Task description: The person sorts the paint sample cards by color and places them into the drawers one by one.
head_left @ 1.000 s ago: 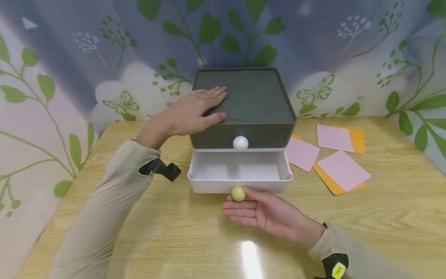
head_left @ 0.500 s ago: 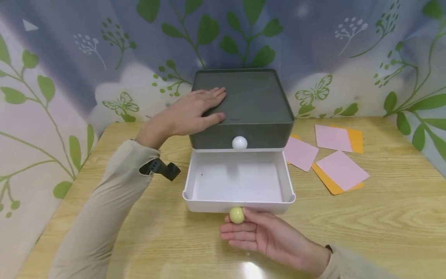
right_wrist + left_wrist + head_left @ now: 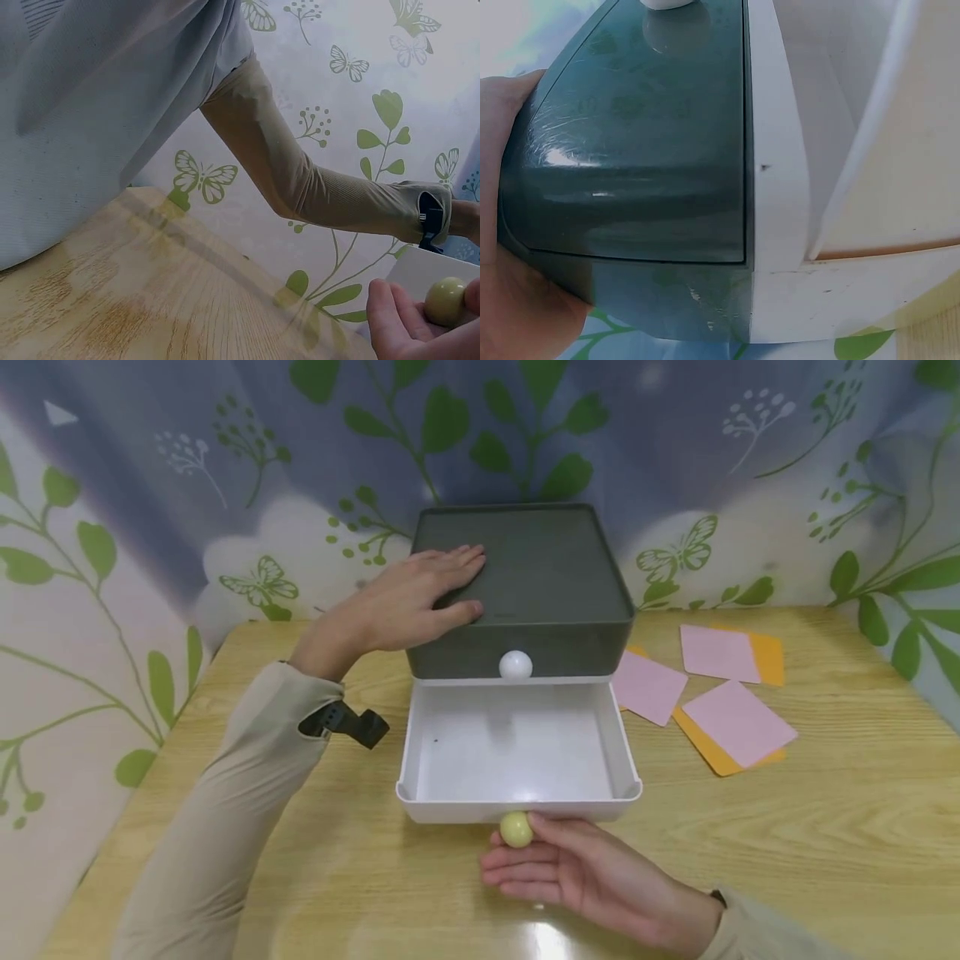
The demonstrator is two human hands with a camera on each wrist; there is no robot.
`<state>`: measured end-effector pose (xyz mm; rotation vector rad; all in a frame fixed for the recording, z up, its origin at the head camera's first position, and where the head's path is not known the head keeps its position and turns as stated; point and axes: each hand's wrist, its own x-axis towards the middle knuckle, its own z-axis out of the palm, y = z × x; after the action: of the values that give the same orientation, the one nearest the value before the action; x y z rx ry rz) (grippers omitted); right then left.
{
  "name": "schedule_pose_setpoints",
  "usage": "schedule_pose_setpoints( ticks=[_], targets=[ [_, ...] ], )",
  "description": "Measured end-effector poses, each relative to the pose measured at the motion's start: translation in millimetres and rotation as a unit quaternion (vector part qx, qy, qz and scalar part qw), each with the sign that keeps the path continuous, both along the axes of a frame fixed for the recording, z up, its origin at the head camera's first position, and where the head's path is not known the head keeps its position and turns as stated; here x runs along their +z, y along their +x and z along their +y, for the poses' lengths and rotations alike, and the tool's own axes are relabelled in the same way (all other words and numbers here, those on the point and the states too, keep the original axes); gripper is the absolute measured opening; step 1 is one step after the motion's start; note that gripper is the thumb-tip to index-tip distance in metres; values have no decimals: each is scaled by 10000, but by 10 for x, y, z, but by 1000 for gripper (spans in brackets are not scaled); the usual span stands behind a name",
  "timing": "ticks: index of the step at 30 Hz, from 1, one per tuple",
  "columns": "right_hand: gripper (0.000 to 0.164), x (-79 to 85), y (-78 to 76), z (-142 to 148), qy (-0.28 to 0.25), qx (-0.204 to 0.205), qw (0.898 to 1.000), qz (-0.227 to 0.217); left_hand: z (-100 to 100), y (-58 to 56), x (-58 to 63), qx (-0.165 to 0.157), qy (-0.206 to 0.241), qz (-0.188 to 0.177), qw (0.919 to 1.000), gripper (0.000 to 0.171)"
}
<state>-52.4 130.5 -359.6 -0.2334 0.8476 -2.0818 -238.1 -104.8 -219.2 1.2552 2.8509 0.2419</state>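
A two-tier drawer box (image 3: 525, 564) with a dark grey-green upper part stands at the back middle of the table. My left hand (image 3: 420, 597) rests flat on the left of its top, fingers straight. The white lower drawer (image 3: 510, 752) is pulled far out, and its inside shows bare but for a tiny dark speck. At its front, my right hand (image 3: 577, 868) pinches the round yellow-green knob (image 3: 516, 829) between thumb and fingers; the same knob (image 3: 446, 301) shows in the right wrist view. A white round knob (image 3: 515, 665) marks the closed upper drawer.
Pink cards (image 3: 741, 722) lie on orange cards (image 3: 708, 752) on the wooden table (image 3: 840, 843), right of the box. A curtain (image 3: 675, 435) printed with leaves and butterflies hangs right behind the box.
The lower drawer has slid out toward me, with my right hand moving along at its knob. Most of that came in the first half second. My left hand has stayed on the box top.
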Motion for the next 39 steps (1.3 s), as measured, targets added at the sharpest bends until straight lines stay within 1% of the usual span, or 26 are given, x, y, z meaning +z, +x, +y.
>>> schedule_pose_setpoints(
  ticks=[6, 9, 13, 18, 23, 30, 36, 39],
  targets=[
    [32, -9, 13, -7, -28, -30, 10000, 90, -8, -52, -2, -50, 100, -58, 9999, 65],
    [32, -15, 20, -21, 4, -31, 9999, 114, -28, -65, -20, -22, 82, -22, 10000, 65],
    [32, -22, 24, -24, 22, 7, 9999, 163, -32, -40, -46, 42, 58, 22, 10000, 66],
    [32, -15, 16, -23, -13, -7, 9998, 221, -10, -12, -32, 126, 101, 109, 9998, 66],
    [32, -2, 10, -50, 5, -36, 9997, 237, -5, -2, -13, 164, 25, 62, 9998, 66],
    [33, -1, 6, -62, -27, -30, 9994, 347, -10, 15, -1, 213, 66, 48, 9997, 66],
    [32, -40, 20, 23, 200, -63, 9991, 369, 3, 21, -8, 243, 107, 54, 9996, 65],
    [32, -80, 14, 138, 336, -35, 9985, 440, 14, 18, -16, 257, 130, 59, 9996, 66]
  ],
)
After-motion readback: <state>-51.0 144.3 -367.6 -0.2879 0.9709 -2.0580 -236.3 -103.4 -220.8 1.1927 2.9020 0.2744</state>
